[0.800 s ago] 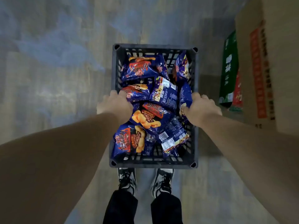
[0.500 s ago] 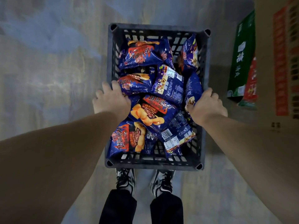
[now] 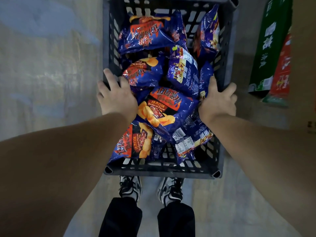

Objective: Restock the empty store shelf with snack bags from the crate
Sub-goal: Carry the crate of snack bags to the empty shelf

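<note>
A dark grey plastic crate (image 3: 159,171) fills the middle of the head view, held above the floor in front of my feet. Several blue barbecue-flavour potato chip bags (image 3: 164,106) lie piled inside it, some face up and some showing their backs. My left hand (image 3: 116,98) grips the crate's left rim, fingers curled over the edge. On the right rim my right hand (image 3: 217,101) holds on the same way. The store shelf is out of view.
Cardboard cartons stand at the right: a green one (image 3: 270,47), a red one (image 3: 282,69) beside it, and a brown one (image 3: 306,65) at the frame edge. My two sneakers (image 3: 150,189) stand on pale flooring (image 3: 42,65) just below the crate.
The crate has come up closer to the camera and now looks larger, its far edge reaching the top of the view. Both hands keep their hold on the rims.
</note>
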Demonstrator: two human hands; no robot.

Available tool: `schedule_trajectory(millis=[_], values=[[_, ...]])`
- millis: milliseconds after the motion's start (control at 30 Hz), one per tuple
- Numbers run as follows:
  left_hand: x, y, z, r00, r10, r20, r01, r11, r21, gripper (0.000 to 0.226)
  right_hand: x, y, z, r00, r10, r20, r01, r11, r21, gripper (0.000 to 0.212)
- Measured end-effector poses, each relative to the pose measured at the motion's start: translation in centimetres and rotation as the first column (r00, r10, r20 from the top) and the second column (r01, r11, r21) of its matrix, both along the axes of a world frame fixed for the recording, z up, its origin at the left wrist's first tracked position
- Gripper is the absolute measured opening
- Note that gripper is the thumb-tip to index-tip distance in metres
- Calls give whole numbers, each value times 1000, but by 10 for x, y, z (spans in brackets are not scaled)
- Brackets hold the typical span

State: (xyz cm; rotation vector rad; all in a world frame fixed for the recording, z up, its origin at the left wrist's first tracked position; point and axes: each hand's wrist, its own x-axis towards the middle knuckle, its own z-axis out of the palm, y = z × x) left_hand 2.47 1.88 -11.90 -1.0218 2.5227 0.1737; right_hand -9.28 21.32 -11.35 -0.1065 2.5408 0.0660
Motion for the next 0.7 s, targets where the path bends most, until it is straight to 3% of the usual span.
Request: schedule_trajectory(millis=[333, 700], values=[[-12, -5, 3, 998, 60, 1, -60, 998, -10, 44, -4, -5, -4, 999, -12, -46, 15, 997, 69, 65], [-9, 4, -5, 997, 80, 3, -80, 996, -35, 51, -3, -11, -7, 995, 48, -92, -38, 993, 110, 67]])
